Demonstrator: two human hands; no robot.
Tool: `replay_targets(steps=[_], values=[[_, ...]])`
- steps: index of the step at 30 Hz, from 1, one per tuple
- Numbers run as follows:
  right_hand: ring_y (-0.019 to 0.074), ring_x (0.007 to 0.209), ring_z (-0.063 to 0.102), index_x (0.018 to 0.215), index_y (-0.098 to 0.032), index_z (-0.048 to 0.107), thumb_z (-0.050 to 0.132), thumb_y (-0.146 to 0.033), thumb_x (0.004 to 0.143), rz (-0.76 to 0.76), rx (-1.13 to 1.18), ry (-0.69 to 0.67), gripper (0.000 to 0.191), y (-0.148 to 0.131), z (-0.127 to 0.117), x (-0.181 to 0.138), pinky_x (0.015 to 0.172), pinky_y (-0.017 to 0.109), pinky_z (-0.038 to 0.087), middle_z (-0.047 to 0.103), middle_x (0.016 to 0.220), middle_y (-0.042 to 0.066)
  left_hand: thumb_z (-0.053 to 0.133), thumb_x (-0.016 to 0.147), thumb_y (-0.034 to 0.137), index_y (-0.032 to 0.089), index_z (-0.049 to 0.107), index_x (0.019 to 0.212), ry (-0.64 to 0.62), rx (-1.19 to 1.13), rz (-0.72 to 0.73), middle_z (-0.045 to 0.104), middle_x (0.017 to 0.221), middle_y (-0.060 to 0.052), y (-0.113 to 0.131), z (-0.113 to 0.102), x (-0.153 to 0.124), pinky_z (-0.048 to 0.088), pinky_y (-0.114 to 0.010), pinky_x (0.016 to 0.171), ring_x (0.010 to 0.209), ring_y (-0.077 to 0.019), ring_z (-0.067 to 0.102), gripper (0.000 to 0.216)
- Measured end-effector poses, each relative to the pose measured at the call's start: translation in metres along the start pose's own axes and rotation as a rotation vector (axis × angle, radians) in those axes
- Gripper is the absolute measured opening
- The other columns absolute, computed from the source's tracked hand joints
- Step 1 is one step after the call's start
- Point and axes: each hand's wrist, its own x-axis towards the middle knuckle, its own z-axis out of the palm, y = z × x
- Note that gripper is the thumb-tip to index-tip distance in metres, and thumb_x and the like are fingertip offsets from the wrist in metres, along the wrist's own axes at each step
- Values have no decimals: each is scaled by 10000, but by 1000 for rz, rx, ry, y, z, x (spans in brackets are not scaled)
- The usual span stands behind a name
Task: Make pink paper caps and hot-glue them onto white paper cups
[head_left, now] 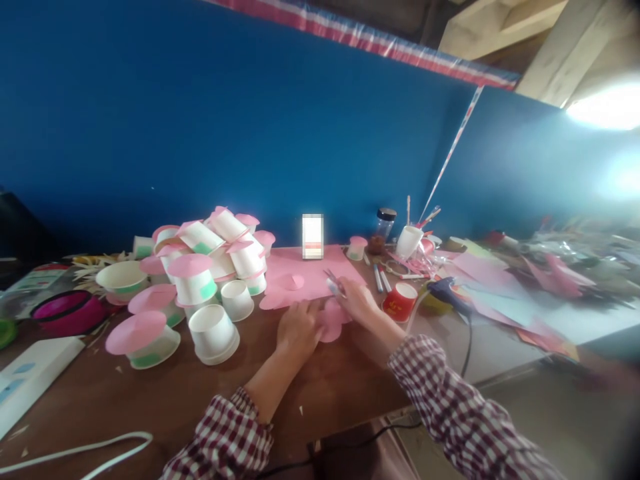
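Observation:
My left hand (299, 328) rests with curled fingers on a small pink paper piece (333, 325) on the brown table (165, 393), pinching its edge. My right hand (356, 300) is closed round a pair of scissors (334, 283), whose blades point up and left over the large pink paper sheet (305, 277). The small pink piece lies between both hands. Both sleeves are red and white checked.
A heap of white paper cups with pink lids (200, 267) lies at the left. A red cup (400, 301), markers (381, 277), a glue gun (447, 291) and a jar (383, 230) sit right of the hands. Paper scraps (525, 293) cover the right. A magenta bowl (67, 312) sits far left.

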Motion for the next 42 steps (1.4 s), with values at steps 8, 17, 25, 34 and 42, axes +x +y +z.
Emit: replay_targets(steps=[8,17,25,34,42], values=[[228,921,622,1153,-176,538,433,-352,908,-6,-62,-34,319,-22,22,22,715,284,413,659,1036,116,549,807,291,175,640,981,14,-127,15,612,1017,-110,-7,1,-4,401,-371,854,986,-263,523,228],[254,977,586,1073,-149,585,402,-368,917,152,-138,66,325,12,10,12,774,316,406,632,1038,141,494,833,270,201,651,919,285,-640,-161,692,948,-67,-23,7,5,447,-324,818,889,-208,619,191],[260,942,578,926,-169,626,521,-392,862,144,-166,55,255,20,16,4,722,304,398,665,938,116,594,729,286,153,667,974,271,-1117,-426,701,825,-47,-32,10,14,492,-281,671,752,-191,637,288],[243,980,559,1166,-162,525,397,-174,895,122,-66,181,301,28,13,6,832,331,392,629,1046,131,720,625,257,120,682,877,217,-1447,-563,696,820,-60,-27,6,14,500,-286,745,785,-172,632,290],[175,789,578,1203,-215,482,555,-370,822,77,1262,57,418,-1,5,-9,628,290,492,591,951,62,667,705,306,162,565,828,351,-1672,-689,593,732,19,-29,-13,16,511,-208,558,593,-69,566,215]])
